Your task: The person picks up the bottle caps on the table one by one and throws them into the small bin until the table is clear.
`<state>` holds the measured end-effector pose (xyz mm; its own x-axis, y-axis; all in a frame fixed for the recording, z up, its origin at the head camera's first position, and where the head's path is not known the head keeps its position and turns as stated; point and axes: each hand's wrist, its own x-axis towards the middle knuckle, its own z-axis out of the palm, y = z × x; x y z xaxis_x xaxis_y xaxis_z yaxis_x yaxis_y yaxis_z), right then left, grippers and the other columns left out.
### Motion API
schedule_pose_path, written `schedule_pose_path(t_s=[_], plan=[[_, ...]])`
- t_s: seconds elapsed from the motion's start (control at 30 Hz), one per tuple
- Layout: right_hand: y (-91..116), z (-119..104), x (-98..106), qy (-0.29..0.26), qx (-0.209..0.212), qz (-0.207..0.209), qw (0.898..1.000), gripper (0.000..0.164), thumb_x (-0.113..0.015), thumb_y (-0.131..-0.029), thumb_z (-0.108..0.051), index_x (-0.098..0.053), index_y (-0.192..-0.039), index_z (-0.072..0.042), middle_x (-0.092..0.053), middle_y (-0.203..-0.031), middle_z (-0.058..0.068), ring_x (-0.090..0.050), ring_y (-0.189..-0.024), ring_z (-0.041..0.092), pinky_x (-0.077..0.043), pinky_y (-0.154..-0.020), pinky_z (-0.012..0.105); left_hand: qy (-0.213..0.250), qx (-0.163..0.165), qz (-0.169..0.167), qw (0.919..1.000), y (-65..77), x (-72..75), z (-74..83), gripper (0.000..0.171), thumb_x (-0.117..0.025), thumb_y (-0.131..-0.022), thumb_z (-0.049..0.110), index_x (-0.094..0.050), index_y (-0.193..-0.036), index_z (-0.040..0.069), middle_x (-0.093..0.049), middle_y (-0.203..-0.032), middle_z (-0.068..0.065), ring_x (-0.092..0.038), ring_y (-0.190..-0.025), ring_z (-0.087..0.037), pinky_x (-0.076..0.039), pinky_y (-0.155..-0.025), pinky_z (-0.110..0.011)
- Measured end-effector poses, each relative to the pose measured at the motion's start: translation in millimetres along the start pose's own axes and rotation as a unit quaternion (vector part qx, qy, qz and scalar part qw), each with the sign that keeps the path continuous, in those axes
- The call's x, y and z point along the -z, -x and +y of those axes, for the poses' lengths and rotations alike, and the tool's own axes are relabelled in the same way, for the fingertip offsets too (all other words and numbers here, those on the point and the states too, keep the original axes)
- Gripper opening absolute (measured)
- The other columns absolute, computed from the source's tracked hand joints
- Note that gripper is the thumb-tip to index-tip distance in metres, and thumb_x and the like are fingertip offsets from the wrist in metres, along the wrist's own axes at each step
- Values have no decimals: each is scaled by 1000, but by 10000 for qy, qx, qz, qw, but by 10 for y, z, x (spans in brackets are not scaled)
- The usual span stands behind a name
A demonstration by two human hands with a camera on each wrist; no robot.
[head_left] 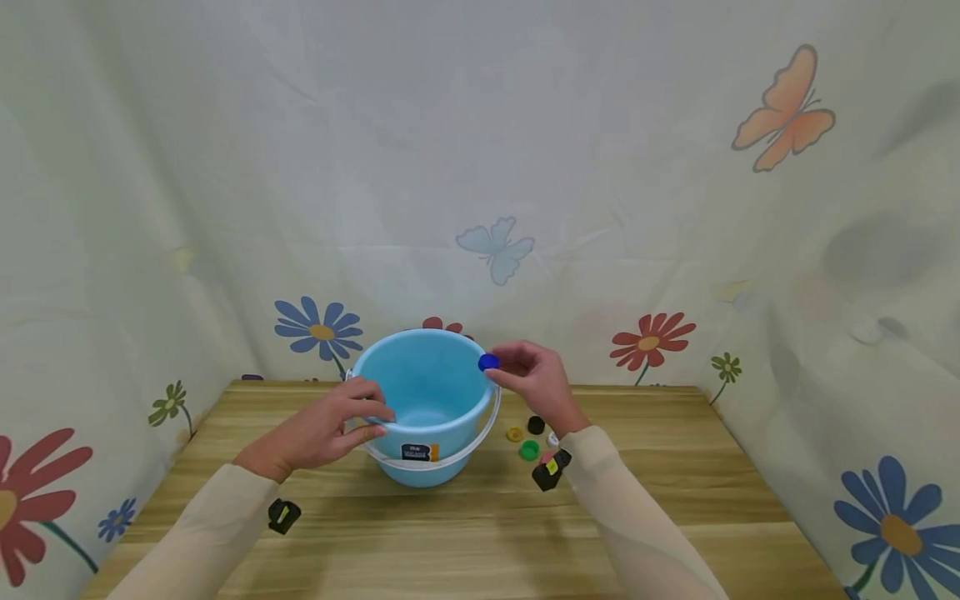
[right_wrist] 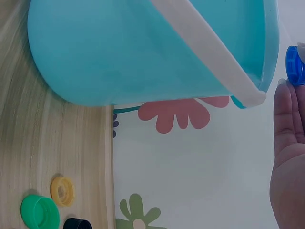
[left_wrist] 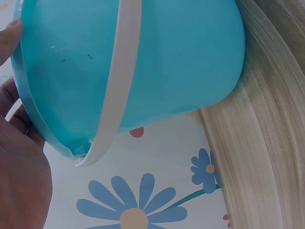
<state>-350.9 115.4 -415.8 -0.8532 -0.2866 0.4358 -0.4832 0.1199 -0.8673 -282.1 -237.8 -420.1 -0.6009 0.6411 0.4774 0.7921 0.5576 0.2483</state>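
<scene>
Your right hand (head_left: 536,379) pinches the blue cap (head_left: 488,362) just above the bucket rim (head_left: 442,428), near 3 o'clock; your left hand (head_left: 333,423) grips that rim near 8 o'clock. Expect the cap to be light, stiff and smooth: hold it by opposite edges.

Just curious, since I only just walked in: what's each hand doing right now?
Left hand: holding the bucket by its rim.
Right hand: pinching a blue cap.

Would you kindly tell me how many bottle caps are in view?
6 visible: blue cap in the right hand; yellow cap, black cap, green cap, white cap and pink cap on the table, right of the bucket. More may be hidden.
</scene>
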Motion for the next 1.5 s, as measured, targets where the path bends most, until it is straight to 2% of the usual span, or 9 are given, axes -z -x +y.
schedule_pose_path(t_s=[0.27, 0.47, 0.63, 0.97, 1.2, 1.5], plan=[[-37, -6, -37, 17, -2, 0, 10000, 38, -83, -87, -25, -71, -119, -9, -74, -114, 7, -74, -102, 23, -59, -90, 31, 9, -2, 24, 10000, 1, -10, 1, 19, -80, -89, 22, -74, -104, 32, -57, -103, 15, -50, -100, -6, -57, -82, -34], [-50, -29, -59, 62, -97, 1, 9999, 36, -84, -87, -28, -71, -118, -14, -74, -115, 5, -74, -101, 22, -59, -90, 31, 55, -72, 117, 9999, 11, -21, -14, 20, -81, -89, 21, -74, -104, 32, -57, -102, 14, -50, -98, -5, -55, -81, -33], [-66, -17, -78, -5, -174, -47, 9998, 39, -84, -86, -30, -71, -119, -13, -74, -116, 4, -73, -102, 22, -59, -91, 31, 82, -97, 133, 9998, 19, -37, -29, 20, -81, -89, 22, -74, -103, 33, -57, -102, 14, -50, -98, -5, -56, -79, -32], [-134, 27, -137, 73, 13, -4, 10000, 35, -83, -87, -30, -71, -118, -16, -75, -114, 3, -74, -101, 21, -59, -89, 31, 37, -175, 238, 9996, 5, -37, -59, 21, -82, -87, 20, -74, -103, 32, -58, -102, 13, -50, -97, -5, -55, -79, -32], [-144, 9, -155, 29, 62, -9, 10000, 38, -82, -88, -29, -71, -119, -11, -75, -115, 5, -74, -102, 22, -59, -90, 31, 6, -188, 265, 9995, 14, -44, -69, 22, -83, -86, 21, -74, -103, 32, -57, -101, 14, -50, -97, -5, -55, -79, -32], [-143, -18, -180, -23, 57, -64, 10000, 35, -82, -88, -27, -71, -118, -12, -75, -115, 5, -74, -101, 24, -59, -90, 32, -1, -158, 277, 9995, 25, -51, -53, 22, -83, -86, 22, -74, -103, 32, -57, -102, 14, -50, -97, -5, -55, -79, -32]])
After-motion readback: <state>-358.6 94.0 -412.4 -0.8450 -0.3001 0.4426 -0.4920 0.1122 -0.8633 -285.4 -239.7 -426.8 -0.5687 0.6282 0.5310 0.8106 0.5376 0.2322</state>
